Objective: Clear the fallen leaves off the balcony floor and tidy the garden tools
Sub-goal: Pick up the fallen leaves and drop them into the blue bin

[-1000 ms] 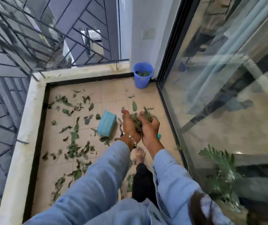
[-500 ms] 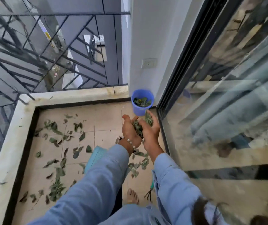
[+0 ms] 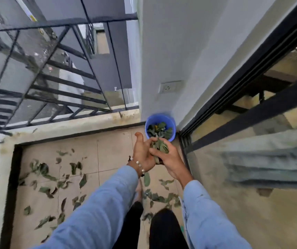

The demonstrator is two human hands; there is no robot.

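green leaves cupped over a blue bucket

green, crumpled leaves sit in a bunch of leaves [image 3: 159, 147] held between both hands. the left hand [image 3: 143, 152] cups the bunch from its side, fingers curved against the leaves and thumb sticking up free. the right hand [image 3: 169, 159] closes round the bunch from the other side, fingers curled over the top of it. the two hands touch at the heel, and the bunch pokes out above them.

a beaded bracelet [image 3: 139, 166] circles the left wrist, just above the cuff of a light blue sleeve [image 3: 97, 209]; the right arm wears the same cloth.

just beyond the fingertips stands a blue bucket [image 3: 160, 127], set in the corner where the white wall [image 3: 180, 51] meets the glass door [image 3: 252, 159]. it already holds dark leaves, and the top of the held bunch overlaps its near rim.

on the tiled floor [image 3: 111, 150], fallen leaves [image 3: 43, 169] lie scattered, mostly to the left and below the arms, with a smaller patch near the feet. a pale ledge [image 3: 72, 126] edges the floor, with a dark metal railing [image 3: 54, 78] above it. a wall socket [image 3: 169, 87] sits on the wall above the bucket.
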